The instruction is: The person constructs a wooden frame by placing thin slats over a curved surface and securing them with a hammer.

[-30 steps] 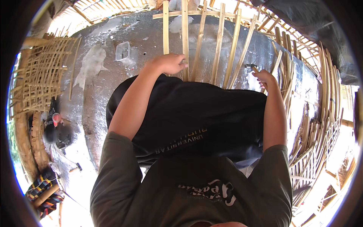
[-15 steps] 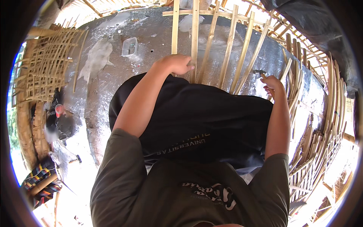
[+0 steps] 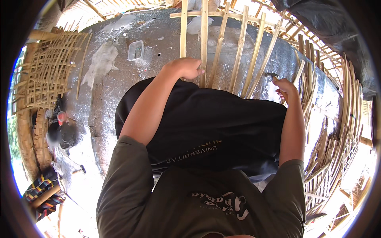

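- Nearest my camera: the wearer's dark shirt (image 3: 202, 184), pale print on its chest.
- Just past it, a black cloth (image 3: 206, 119) spread over the lap; left forearm crosses above it, right forearm runs along its right edge.
- Left hand (image 3: 189, 68) at the cloth's far edge, fingers bent and drawn close together, tips at the second slat from the left. I cannot tell whether they grip that slat or only touch it.
- Right hand (image 3: 286, 86) well apart, to the right of the slats; fingers curled round the handle of a hammer (image 3: 271, 75), so I log it as closed on that. Hammer head near the rightmost slat, low by the floor (image 3: 158, 37).
- Six slats (image 3: 239, 47) ahead of the lap, fanned side by side, near ends at or under the cloth's edge, far ends meeting a crosspiece (image 3: 234, 16).
- Left of the slats, a clear tub (image 3: 136, 50) on the grey floor; I cannot make out its contents.
- Left side, farther out: a woven lattice (image 3: 49, 71).
- Right side: many thin strips (image 3: 349, 103), bunched and bowed by my lens.
- Top right: a dark sheet (image 3: 325, 20), creased.
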`<state>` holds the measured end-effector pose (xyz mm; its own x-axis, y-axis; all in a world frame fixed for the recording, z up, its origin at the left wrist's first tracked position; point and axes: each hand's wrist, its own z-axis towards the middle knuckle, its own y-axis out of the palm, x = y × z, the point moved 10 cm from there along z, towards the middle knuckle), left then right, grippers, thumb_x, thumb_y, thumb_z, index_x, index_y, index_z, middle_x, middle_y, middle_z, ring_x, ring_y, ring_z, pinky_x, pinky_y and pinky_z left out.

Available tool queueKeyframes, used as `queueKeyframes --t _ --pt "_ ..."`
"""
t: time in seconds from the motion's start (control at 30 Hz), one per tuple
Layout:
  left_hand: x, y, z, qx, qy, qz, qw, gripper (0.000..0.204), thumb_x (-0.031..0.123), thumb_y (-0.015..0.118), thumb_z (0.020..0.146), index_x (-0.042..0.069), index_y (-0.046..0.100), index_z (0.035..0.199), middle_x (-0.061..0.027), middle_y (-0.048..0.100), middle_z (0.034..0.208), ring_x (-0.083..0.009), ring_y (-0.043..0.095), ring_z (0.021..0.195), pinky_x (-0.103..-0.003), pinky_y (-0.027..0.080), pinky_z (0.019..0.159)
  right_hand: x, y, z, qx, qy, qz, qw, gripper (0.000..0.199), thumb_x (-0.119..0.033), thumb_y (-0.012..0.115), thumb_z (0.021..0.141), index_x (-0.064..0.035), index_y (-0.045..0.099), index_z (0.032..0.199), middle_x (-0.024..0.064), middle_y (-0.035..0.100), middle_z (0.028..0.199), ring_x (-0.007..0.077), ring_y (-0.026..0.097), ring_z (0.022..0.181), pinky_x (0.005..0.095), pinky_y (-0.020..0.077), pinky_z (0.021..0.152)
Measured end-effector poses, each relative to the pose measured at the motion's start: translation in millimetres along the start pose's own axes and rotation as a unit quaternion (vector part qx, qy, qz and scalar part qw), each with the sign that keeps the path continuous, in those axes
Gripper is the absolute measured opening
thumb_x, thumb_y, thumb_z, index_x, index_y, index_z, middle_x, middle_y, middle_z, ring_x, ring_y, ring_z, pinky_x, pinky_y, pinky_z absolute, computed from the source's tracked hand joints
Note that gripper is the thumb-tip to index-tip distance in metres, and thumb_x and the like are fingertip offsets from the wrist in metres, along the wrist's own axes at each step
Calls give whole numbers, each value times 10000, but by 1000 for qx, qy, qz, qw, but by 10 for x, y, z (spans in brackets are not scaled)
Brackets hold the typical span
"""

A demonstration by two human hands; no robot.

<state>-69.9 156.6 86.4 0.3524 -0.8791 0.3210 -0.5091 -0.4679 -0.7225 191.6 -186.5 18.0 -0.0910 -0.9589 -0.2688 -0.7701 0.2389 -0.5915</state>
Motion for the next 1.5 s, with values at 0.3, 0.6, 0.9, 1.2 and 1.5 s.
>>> queueKeyframes --t 0.3,0.6,0.9,1.2,1.5 --pt "-5 -18 -18 20 10 11 1000 509 403 460 974 15 463 1304 -226 612 1135 -331 649 914 -458 475 846 -9 28 49 0 -14 1 1000 464 -432 622 880 -16 534 1065 106 631 794 186 583 624 381 487 530" --pt "30 -36 -22 7 1 5 1000 509 407 468 968 26 471 1305 -235 593 1174 -372 592 1061 -459 466 893 61 1 133 0 -17 -2 1000 498 -441 620 879 -6 528 1104 124 646 833 201 614 656 396 504 542" --pt "3 -26 -24 16 7 9 1000 497 406 467 968 17 485 1276 -239 592 1166 -380 592 1050 -460 466 888 -50 33 -47 9 -1 4 1000 369 -377 593 920 -40 541 1060 91 598 766 152 549 588 331 449 475" --pt "55 -43 -52 7 2 -7 1000 474 396 472 967 21 497 1256 -238 597 1144 -373 596 1038 -461 465 875 74 -1 127 2 -1 -5 1000 497 -441 611 884 -14 543 1129 123 654 852 201 621 679 395 518 562" --pt "22 -9 -22 5 5 -3 1000 495 399 477 964 20 485 1283 -235 593 1166 -377 592 1047 -462 463 880 37 -2 81 10 -5 -8 1000 487 -438 615 881 -8 538 1096 124 650 832 198 614 653 390 523 554"
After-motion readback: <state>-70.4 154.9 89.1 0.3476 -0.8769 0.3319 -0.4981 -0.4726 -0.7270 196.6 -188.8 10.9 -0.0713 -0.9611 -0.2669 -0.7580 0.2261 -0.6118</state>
